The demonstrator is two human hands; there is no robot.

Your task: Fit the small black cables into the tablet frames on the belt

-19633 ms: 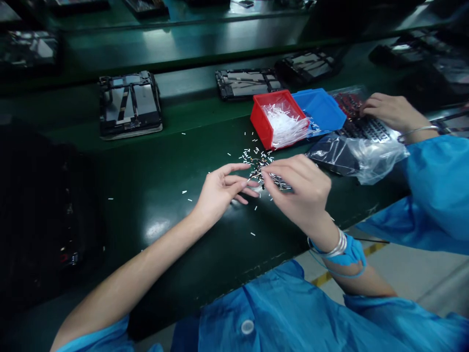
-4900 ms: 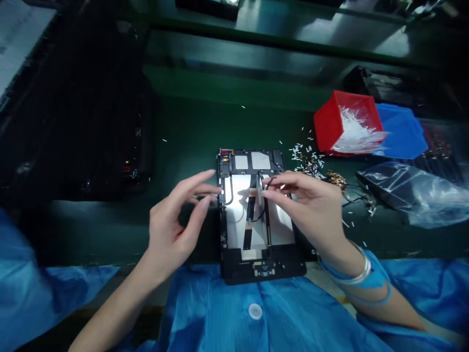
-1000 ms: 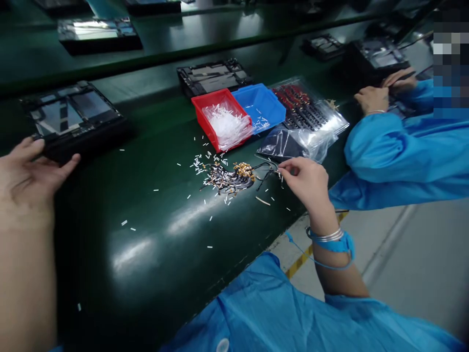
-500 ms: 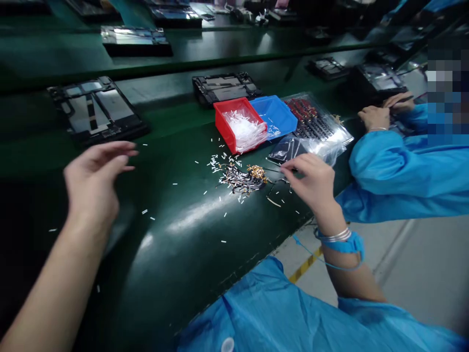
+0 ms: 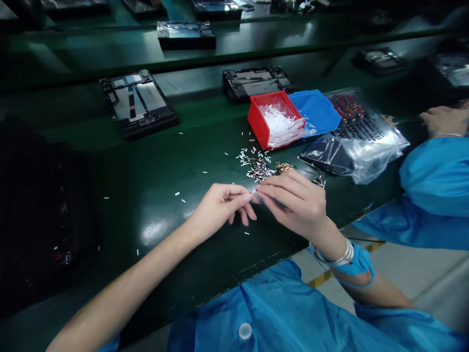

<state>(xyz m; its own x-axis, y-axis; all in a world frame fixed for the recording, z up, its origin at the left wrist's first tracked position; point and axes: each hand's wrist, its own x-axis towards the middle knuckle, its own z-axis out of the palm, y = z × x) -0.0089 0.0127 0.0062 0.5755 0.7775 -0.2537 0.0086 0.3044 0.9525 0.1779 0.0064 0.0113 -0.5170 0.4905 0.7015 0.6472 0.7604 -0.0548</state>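
My left hand (image 5: pixel 223 208) and my right hand (image 5: pixel 295 205) meet fingertip to fingertip over the dark green belt (image 5: pixel 154 195), both pinched on a small thin part too small to name. Just beyond the fingers lies a pile of small cables with gold ends (image 5: pixel 266 170), ringed by scattered white bits. A red bin (image 5: pixel 258 122) of white strips and a blue bin (image 5: pixel 318 110) stand behind the pile. An open tablet frame (image 5: pixel 137 102) lies on the belt at the far left.
Another open tablet frame (image 5: pixel 256 80) lies behind the bins. Clear plastic bags (image 5: pixel 361 146) over dark trays sit right of the bins. A co-worker's hand (image 5: pixel 441 120) and blue sleeve (image 5: pixel 436 181) are at the right edge. A dark bulky shape (image 5: pixel 40 210) fills the left.
My left hand has swung in from the left to meet the right hand. My right hand has drawn back from the cable pile towards me, fingers now pinched.
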